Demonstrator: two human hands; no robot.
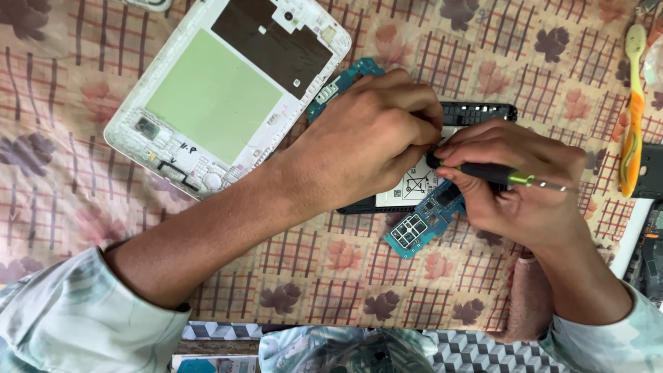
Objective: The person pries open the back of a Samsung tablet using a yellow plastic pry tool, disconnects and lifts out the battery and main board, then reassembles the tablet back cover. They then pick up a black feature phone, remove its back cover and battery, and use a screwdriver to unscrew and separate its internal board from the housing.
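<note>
Two hands over an opened phone (476, 114) — left hand (366, 138) pinning it, right hand (514, 183) clamped on a screwdriver (507, 176); blue circuit board (421, 224) already loose, frame not yet stripped.

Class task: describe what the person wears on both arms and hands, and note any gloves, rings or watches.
Both forearms are bare. The left sleeve and right sleeve are loose, pale mint-and-white patterned fabric, pushed up the arms. The left hand and right hand show no gloves, rings or watch.

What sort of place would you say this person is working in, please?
Probably an informal phone repair spot, perhaps at home: a floral cloth covers the surface, an opened white device shell lies on it, and the right hand holds a small screwdriver beside a blue circuit board.
</note>
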